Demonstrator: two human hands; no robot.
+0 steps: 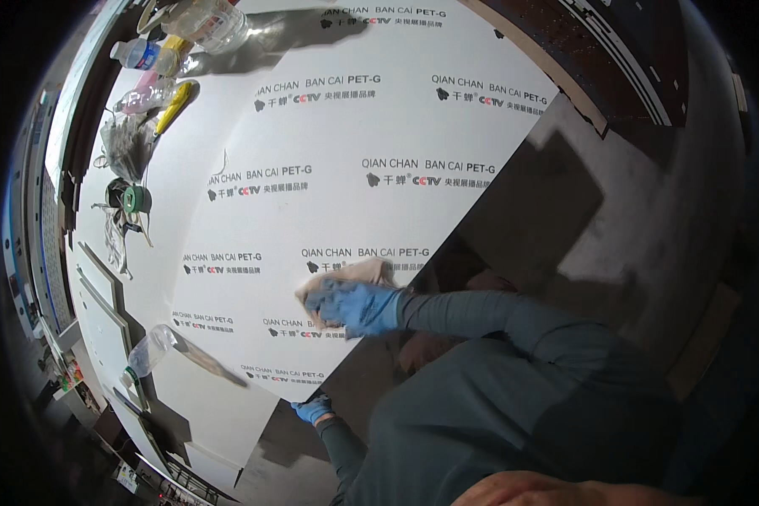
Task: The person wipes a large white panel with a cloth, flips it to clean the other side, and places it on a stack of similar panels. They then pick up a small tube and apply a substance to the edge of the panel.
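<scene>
- Pressing a bunched beige cloth [367,271] onto the printed white panel [337,207], the gloved right hand [358,308] grips it from above; blur hides how tightly its fingers curl.
- The left hand [314,409], also gloved, is at the panel's lower corner; whether it grips or merely rests there, I cannot tell.
- The panel lies flat on the white surface [198,405], a long straight edge toward the person [497,422].
- The cloth looks soft, light and limp, best held bunched under a flat palm.
- The panel is probably stiff, smooth and rather slippery, awkward for its breadth, its corners likely easy to chip; opposite edges seem the safest hold, away from the printed face.
</scene>
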